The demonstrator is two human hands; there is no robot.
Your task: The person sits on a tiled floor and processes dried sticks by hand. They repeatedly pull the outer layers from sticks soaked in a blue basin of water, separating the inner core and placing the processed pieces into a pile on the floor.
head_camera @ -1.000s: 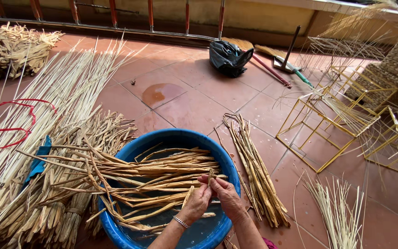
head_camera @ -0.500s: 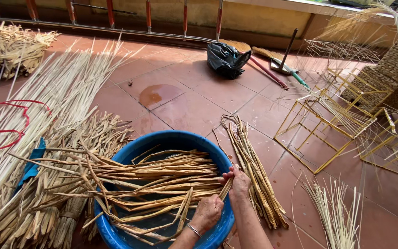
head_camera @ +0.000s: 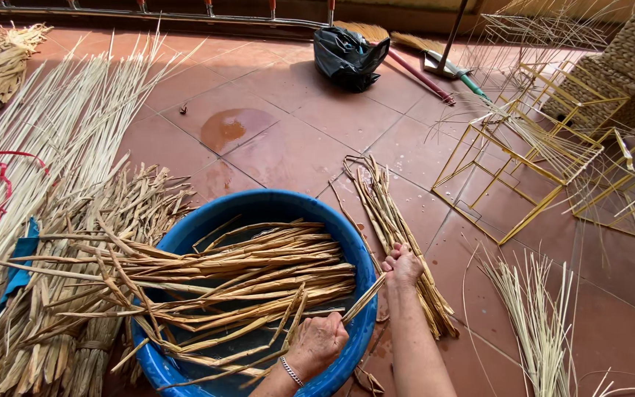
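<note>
A blue round tub [head_camera: 207, 220] on the tiled floor holds several long wet straw strips [head_camera: 229, 272]. My left hand [head_camera: 319, 341], with a bracelet at the wrist, is closed over strips near the tub's near rim. My right hand [head_camera: 403, 266] grips one end of a strip [head_camera: 364, 299] at the tub's right rim; the strip runs back down toward my left hand. A bundle of soaked strips [head_camera: 395, 235] lies on the floor just right of the tub, beside my right hand.
Dry reeds [head_camera: 45, 140] and flat husk bundles [head_camera: 75, 323] lie at the left with a red wire hoop [head_camera: 1, 176]. Yellow wire frames [head_camera: 523, 169] stand at the right, thin straw stalks [head_camera: 538, 323] below them. A black bag [head_camera: 347, 55] and brooms [head_camera: 435, 66] lie behind.
My hands, together over the tub a second ago, have parted. The right hand moved out to the tub's right rim, drawing a strip; the left dropped toward the near rim.
</note>
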